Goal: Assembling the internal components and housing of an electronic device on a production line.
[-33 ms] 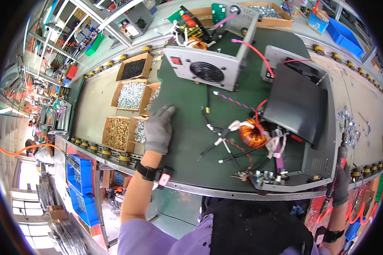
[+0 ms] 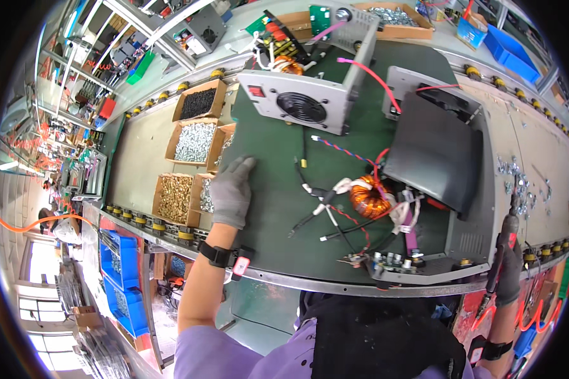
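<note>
A: Hands?
B: Left hand flat on green mat, holding nothing. Right hand wrapped round driver, tip among loose screws, right of grey casing. Contact unclear.
A: Doing it well?
B: I'd square the tip to one screw head, light pressure, no knocking the casing.

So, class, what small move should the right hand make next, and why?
The right hand should probably settle the tip of the dark driver onto one loose silver fastener. The hand grips the driver, whose tip points into the scattered silver fasteners. Whether one is seated on the tip is too small to tell.
</note>
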Demonstrator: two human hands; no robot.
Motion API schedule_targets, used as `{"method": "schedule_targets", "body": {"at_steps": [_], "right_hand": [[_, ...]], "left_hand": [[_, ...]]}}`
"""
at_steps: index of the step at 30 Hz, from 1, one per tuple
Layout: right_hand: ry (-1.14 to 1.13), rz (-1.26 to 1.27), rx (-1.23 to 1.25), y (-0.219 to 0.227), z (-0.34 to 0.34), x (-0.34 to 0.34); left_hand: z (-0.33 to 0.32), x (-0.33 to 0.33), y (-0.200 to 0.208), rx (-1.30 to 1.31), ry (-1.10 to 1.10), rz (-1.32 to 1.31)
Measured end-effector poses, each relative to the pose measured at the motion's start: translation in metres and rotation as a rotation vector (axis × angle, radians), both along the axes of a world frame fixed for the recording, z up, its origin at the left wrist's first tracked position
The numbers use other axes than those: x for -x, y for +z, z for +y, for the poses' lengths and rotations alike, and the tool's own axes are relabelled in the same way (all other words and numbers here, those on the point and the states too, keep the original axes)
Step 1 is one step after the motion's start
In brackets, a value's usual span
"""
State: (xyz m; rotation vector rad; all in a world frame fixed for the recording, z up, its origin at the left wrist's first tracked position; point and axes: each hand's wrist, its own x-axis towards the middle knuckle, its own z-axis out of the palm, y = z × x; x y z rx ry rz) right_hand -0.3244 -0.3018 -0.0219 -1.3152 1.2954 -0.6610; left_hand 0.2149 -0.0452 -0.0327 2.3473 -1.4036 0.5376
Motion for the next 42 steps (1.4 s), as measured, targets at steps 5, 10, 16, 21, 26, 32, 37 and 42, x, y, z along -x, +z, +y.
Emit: {"method": "schedule_targets", "body": {"at_steps": [5,10,16,21,26,32,37,42], "right_hand": [[0.072,-0.086,0.029,0.058,0.007,-0.026],[0.228,0.073,0.105,0.105,0.002,-0.051],[0.624,0.161,0.24,0.146,-0.009,-0.11],[0.852,0.167,0.572,0.144,-0.014,-0.153],[0.938,0.255,0.564,0.133,-0.025,-0.168],[0.943,0.342,0.661,0.128,-0.029,-0.176],[0.937,0.39,0.667,0.131,-0.031,-0.176],[1.067,0.073,0.182,0.128,-0.045,-0.178]], "left_hand": [[0.013,-0.017,0.018,0.406,0.163,0.542],[-0.004,0.004,0.082,0.478,0.192,0.957],[-0.077,0.082,0.155,0.445,-0.39,1.476],[-0.144,0.113,0.171,0.146,-0.579,1.708],[-0.155,0.108,0.168,0.137,-0.533,1.647],[-0.159,0.108,0.161,0.125,-0.493,1.613],[-0.161,0.113,0.162,0.029,-0.447,1.325],[-0.162,0.114,0.16,0.074,-0.542,1.345]]}}
